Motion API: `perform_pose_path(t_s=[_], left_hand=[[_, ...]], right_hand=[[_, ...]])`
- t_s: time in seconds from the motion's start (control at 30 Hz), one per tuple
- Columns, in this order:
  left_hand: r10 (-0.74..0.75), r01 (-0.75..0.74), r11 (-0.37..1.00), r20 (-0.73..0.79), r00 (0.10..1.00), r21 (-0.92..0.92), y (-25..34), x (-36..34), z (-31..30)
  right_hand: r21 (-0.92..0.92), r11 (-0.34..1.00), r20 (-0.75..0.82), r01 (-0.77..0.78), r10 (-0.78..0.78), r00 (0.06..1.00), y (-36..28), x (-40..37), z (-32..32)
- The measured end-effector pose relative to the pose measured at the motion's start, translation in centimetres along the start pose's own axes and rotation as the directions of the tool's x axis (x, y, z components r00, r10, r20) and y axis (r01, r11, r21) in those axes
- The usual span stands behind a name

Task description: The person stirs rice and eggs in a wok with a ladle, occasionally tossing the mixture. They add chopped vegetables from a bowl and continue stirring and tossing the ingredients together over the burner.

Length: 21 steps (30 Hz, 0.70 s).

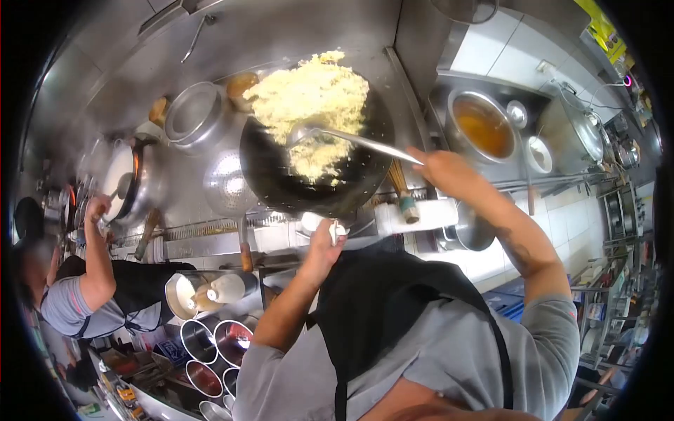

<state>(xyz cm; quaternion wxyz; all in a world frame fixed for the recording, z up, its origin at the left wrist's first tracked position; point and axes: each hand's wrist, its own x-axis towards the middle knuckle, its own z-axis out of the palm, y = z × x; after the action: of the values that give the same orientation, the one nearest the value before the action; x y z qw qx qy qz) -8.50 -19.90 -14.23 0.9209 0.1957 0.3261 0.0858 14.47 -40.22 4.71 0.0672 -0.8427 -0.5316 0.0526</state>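
Note:
My right hand (444, 172) is closed around the handle of a long metal ladle (365, 142). The ladle's bowl reaches into a yellowish mass of what looks like egg fried rice (309, 98). This food fills the far side of a large dark wok (281, 182) and spreads up past its far rim. My left hand (324, 252) is closed on a white cloth (338, 230) at the wok's near edge. Whether a wok handle lies under the cloth is hidden.
A perforated strainer (228, 184) and stacked metal bowls (193, 116) sit left of the wok. A bamboo brush (406, 200) lies at the right front; a pot of orange-brown liquid (483, 126) stands beyond it. At left, a co-worker (91, 281) works at another wok. Several seasoning containers (232, 340) stand below.

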Motion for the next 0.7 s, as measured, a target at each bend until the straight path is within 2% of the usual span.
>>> perform_pose_path(t_s=[0.03,0.07,0.13,0.17,0.2,0.27,0.3,0.33,0.37,0.43,0.47,0.5,0.53,0.57,0.6,0.63,0.67,0.7], left_hand=[[0.069,-0.057,0.996,-0.172,0.983,0.071,0.9,1.2,0.9],[0.062,-0.061,0.998,-0.206,0.977,0.011,3.6,2.0,3.4],[0.131,-0.132,0.991,-0.019,0.991,-0.017,7.0,8.0,2.1],[0.164,-0.161,0.986,0.075,0.984,-0.040,8.7,11.0,1.5],[0.165,-0.164,0.986,0.035,0.986,-0.037,9.3,12.5,2.1],[0.085,-0.085,0.996,-0.081,0.993,-0.007,10.0,14.1,2.7],[0.086,-0.088,0.996,-0.084,0.993,-0.022,10.0,14.0,2.7],[0.089,-0.092,0.995,-0.083,0.993,-0.033,10.0,14.0,2.8],[0.085,-0.089,0.995,-0.084,0.993,-0.042,10.0,13.9,2.9],[0.076,-0.080,0.996,-0.086,0.993,-0.047,9.9,13.9,3.1],[0.072,-0.077,0.996,-0.090,0.993,-0.052,9.9,14.0,3.1],[0.076,-0.080,0.995,-0.067,0.995,-0.063,10.0,14.4,3.1],[0.077,-0.080,0.994,-0.049,0.996,-0.072,10.0,14.5,2.8],[0.075,-0.077,0.994,-0.032,0.997,-0.078,9.9,14.7,2.5],[0.056,-0.059,0.996,-0.042,0.998,-0.068,10.0,14.4,2.8],[0.037,-0.040,0.998,-0.053,0.998,-0.058,10.2,14.0,3.1],[0.021,-0.024,0.999,-0.061,0.998,-0.047,10.5,13.9,3.3],[-0.002,-0.003,0.998,-0.082,0.997,-0.066,10.4,14.6,2.9]], right_hand=[[0.046,0.999,-0.004,-0.003,0.003,1.000,-0.1,-0.4,-0.6],[0.086,0.995,-0.003,-0.050,0.051,0.999,-0.8,-0.3,-2.2],[0.163,0.975,0.006,-0.151,0.152,0.988,-2.4,-0.1,-6.0],[0.147,0.983,-0.304,0.107,-0.058,0.951,0.0,0.8,-4.1],[0.262,0.965,-0.229,-0.029,0.091,0.969,-0.2,2.1,-4.8],[0.448,0.839,-0.033,-0.308,0.360,0.932,-1.1,5.2,-6.1],[0.506,0.808,-0.042,-0.301,0.371,0.928,-1.1,7.0,-5.7],[0.517,0.778,-0.034,-0.357,0.436,0.900,-0.4,9.6,-4.3],[0.528,0.740,-0.021,-0.417,0.502,0.864,0.4,12.1,-1.9],[0.676,0.626,-0.038,-0.389,0.557,0.830,1.2,16.6,3.8],[0.695,0.573,0.008,-0.435,0.598,0.801,-0.1,18.1,5.5],[0.654,0.551,0.142,-0.518,0.583,0.800,-1.7,19.6,6.4],[0.768,0.484,0.145,-0.418,0.505,0.851,-0.4,21.8,12.2],[0.850,0.310,0.290,-0.425,0.399,0.870,-2.6,21.0,12.6],[0.827,0.354,0.290,-0.436,0.395,0.872,-4.0,21.1,14.2],[0.790,0.465,0.273,-0.398,0.315,0.909,-3.6,20.0,14.8],[0.748,0.568,0.257,-0.343,0.228,0.939,-3.0,18.5,14.5],[0.696,0.630,0.276,-0.345,0.209,0.938,-2.2,16.4,13.0]])
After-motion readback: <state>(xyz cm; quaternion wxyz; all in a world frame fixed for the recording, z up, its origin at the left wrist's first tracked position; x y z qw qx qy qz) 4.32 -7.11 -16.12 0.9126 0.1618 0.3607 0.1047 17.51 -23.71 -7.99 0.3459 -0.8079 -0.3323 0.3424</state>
